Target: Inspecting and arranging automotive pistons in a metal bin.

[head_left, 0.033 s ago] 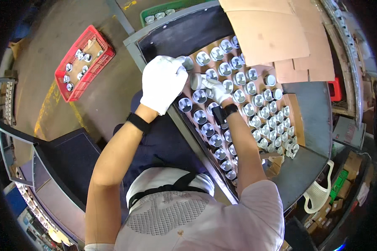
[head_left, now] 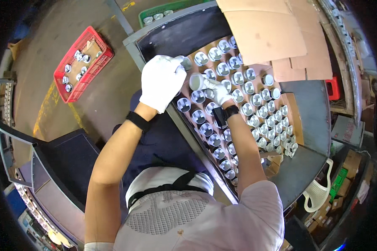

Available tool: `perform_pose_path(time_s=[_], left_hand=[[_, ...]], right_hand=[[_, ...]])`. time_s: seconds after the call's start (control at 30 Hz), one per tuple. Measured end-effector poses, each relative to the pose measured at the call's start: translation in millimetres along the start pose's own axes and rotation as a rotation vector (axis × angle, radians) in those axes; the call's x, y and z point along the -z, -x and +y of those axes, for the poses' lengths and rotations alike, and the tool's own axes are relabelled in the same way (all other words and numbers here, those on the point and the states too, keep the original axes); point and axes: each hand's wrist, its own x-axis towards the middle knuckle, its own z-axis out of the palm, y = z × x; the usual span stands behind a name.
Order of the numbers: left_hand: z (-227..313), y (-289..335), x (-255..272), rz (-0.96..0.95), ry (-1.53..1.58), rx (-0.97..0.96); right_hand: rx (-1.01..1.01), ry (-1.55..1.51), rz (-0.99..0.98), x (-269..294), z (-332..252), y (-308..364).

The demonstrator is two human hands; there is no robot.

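Observation:
My left hand (head_left: 161, 81), in a white glove, is closed round a grey metal piston (head_left: 185, 63) at the table's near left edge. Only the piston's outer end shows past the fingers. Just right of it my right hand (head_left: 216, 90), also gloved, grips another piston (head_left: 196, 81) by its side, its pale round face tilted up. Below and beyond both hands stand many similar pistons (head_left: 237, 78) in rows, silvery with dark patches, on a brown cardboard sheet (head_left: 255, 72). The fingertips of my left hand are partly hidden.
Large cardboard sheets (head_left: 264, 33) cover the table's far right part. A raised dark panel (head_left: 184, 29) borders its far left. On the floor to the left lies a red crate (head_left: 65, 93) with several pistons. A green crate (head_left: 178, 7) stands behind the table, a white plastic chair (head_left: 318, 194) at right.
The piston in my right hand has tipped, so more of its round face shows. My left hand has barely moved. The whole view has shifted slightly.

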Motion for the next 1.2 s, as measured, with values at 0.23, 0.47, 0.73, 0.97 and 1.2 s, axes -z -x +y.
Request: perform_pose_path(time_s=[0.23, 0.47, 0.73, 0.97, 1.2], left_hand=[[-5.3, 2.3, -6.6, 0.019, -0.012, -0.081], [0.2, -0.3, -5.4, -0.027, 0.131, -0.003], [66.7, 30.9, -24.9, -0.520, 1.521, 0.402], [71.8, 40.8, -21.6, -0.632, 1.275, 0.079], [77.7, 42.1, -30.5, -0.550, 1.891, 0.708]], right_hand=[[0.348, 0.046, 0.084, 5.8, -10.1, 70.2], [0.383, 0.065, 0.127, -28.2, -67.9, 136.7], [0.513, 1.024, 0.297, -47.8, -88.3, 176.2], [0.449, 0.647, 0.087, -61.9, -85.0, 186.2], [0.609, 0.739, 0.164, -78.3, -84.5, 190.8]])
